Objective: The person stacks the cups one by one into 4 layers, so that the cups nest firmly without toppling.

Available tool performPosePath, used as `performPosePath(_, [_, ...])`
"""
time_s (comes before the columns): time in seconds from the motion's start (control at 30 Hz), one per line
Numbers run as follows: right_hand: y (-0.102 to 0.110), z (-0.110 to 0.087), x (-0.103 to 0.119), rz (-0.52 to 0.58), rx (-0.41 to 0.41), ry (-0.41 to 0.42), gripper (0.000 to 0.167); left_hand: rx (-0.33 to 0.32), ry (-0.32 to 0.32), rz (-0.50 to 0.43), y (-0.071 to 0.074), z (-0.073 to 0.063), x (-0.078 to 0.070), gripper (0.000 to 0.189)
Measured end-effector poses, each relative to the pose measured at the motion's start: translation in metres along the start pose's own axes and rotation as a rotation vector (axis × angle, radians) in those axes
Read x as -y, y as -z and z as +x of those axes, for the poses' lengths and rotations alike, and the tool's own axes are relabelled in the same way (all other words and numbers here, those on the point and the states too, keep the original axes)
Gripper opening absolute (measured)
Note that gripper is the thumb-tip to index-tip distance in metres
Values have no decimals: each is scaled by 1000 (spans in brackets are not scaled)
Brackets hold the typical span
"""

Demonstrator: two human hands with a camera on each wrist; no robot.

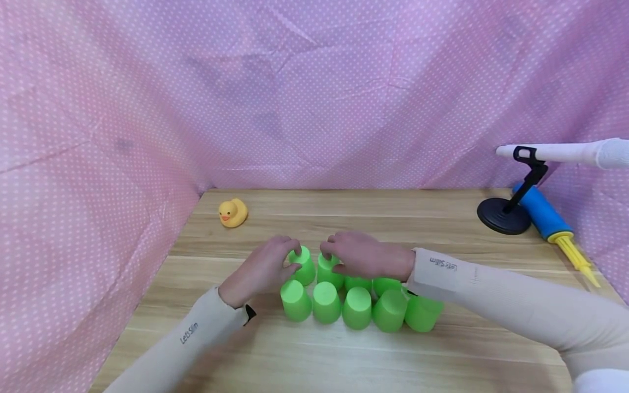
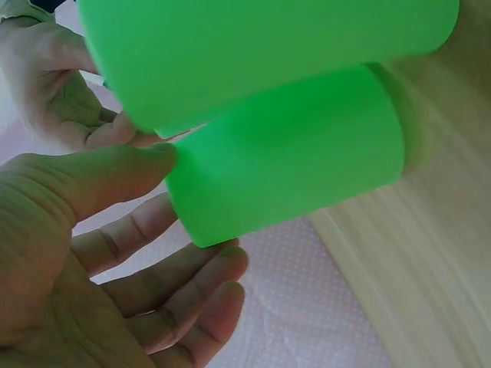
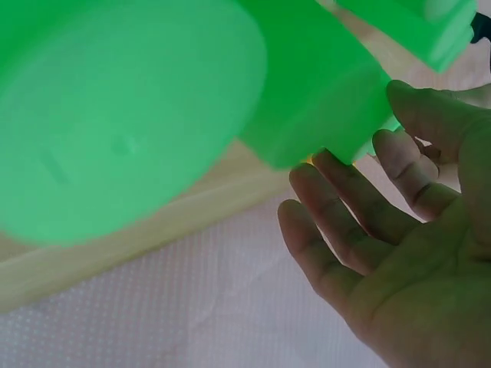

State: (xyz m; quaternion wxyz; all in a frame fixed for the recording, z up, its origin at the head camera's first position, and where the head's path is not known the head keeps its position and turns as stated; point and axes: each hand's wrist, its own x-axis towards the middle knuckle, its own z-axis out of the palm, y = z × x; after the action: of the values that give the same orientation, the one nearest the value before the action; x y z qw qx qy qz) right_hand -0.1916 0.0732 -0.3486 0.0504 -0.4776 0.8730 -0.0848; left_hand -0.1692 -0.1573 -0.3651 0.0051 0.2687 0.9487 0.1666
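Several green cups stand upside down in two rows, close together. My left hand (image 1: 262, 268) holds the leftmost back-row cup (image 1: 306, 271) near its top. In the left wrist view, the thumb (image 2: 146, 165) lies at one side of that cup (image 2: 291, 161) and the fingers (image 2: 219, 268) at the other. My right hand (image 1: 358, 255) reaches over the back row and holds the neighbouring cup (image 1: 328, 274) by its upper end. In the right wrist view, thumb and fingertips bracket this cup (image 3: 330, 100). The right hand and forearm partly hide the other back cups.
Front-row cups (image 1: 326, 302) stand nearest me on the wooden table (image 1: 344, 360). At the back left sits a yellow rubber duck (image 1: 233, 213). A black stand (image 1: 504, 214) holding a white tube (image 1: 565, 153) and a blue-yellow hand pump (image 1: 545, 213) occupy the right. Pink dotted cloth (image 1: 314, 109) hangs behind.
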Motion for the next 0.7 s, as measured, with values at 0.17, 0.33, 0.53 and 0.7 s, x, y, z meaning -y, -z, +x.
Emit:
performPosePath(0.17, [11,-1,-14,64,-71,-40,21,-43,16,-40,8,13,8,20])
performPosePath(0.33, [25,0,-41,105,-138,-157,21,-91,-8,-57,15,39,23,21])
performPosePath(0.53, [29,7,-84,180,-205,-227,21,-107,-10,-71,10,78,43,22])
performPosePath(0.7, [26,16,-111,232,-202,-272,19,-73,-2,-74,2,113,50,23])
